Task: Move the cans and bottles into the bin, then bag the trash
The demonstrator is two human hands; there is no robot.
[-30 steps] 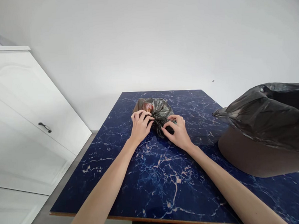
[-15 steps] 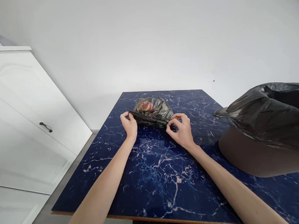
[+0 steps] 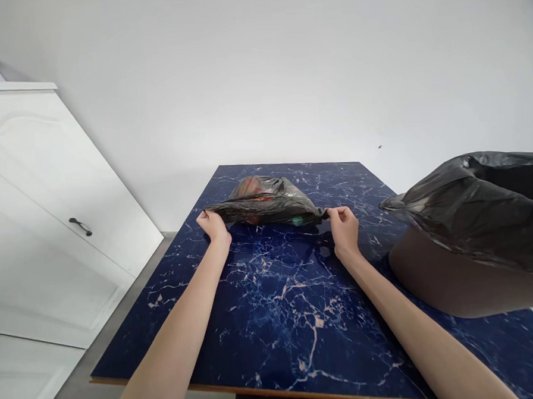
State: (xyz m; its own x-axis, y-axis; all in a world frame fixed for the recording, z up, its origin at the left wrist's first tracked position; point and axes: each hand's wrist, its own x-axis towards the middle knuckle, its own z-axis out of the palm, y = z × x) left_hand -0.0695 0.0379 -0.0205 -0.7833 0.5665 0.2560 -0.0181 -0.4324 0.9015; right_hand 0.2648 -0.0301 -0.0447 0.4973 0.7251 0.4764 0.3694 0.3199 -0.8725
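Note:
A thin black plastic bag (image 3: 276, 205) is stretched sideways between my hands on the far half of the blue table. Reddish and green contents show dimly through the film; I cannot make out what they are. My left hand (image 3: 215, 227) is closed, pinching the bag's left corner. At the opposite corner, my right hand (image 3: 343, 228) has the gathered edge pinched between thumb and fingers. The bag's near edge is pulled into a fairly straight line.
To the right stands a brown bin (image 3: 453, 279) with a black liner (image 3: 481, 206) folded over its rim. The blue marble-patterned table (image 3: 295, 317) meets a white wall (image 3: 287, 73) behind. A white cabinet (image 3: 38, 193) with dark handles is at the left.
My hands have moved apart, left hand to the left and right hand to the right. The bag's bunched near edge is now pulled wide, and my right fingers have closed on its corner.

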